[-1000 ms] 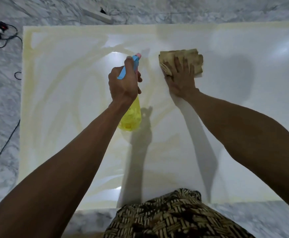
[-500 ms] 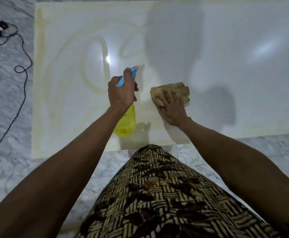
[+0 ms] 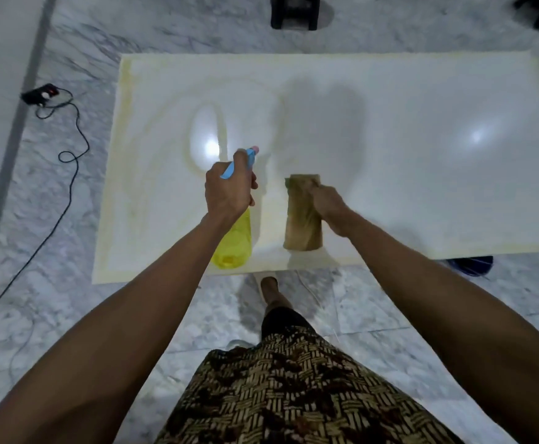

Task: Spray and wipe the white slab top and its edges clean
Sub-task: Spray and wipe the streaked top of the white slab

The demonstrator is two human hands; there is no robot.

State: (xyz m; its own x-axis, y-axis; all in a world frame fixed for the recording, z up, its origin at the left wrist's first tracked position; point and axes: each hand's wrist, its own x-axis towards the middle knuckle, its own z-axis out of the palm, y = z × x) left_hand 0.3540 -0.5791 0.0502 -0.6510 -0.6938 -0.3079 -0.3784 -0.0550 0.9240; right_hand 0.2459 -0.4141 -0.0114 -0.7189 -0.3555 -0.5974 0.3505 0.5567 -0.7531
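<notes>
The white slab [image 3: 406, 161] lies flat on the marble floor, with yellowish smears on its left half and along its edges. My left hand [image 3: 228, 190] grips a yellow spray bottle [image 3: 234, 243] by its blue trigger head, held above the slab's near edge with the nozzle pointing away from me. My right hand [image 3: 329, 203] holds a brown cloth [image 3: 303, 216] by its upper part, and the cloth hangs down in a long fold above the slab near its front edge.
A black power strip [image 3: 40, 94] with a long cable [image 3: 69, 193] lies on the floor to the left. A dark stool [image 3: 295, 11] stands beyond the slab. A blue object [image 3: 470, 264] peeks out under the slab's near right edge. My foot [image 3: 269, 286] stands by the front edge.
The view has pulled back and up, showing the whole slab. My right hand has gone from pressing the cloth flat on the slab to lifting it, so it hangs. The bottle stays in my left hand.
</notes>
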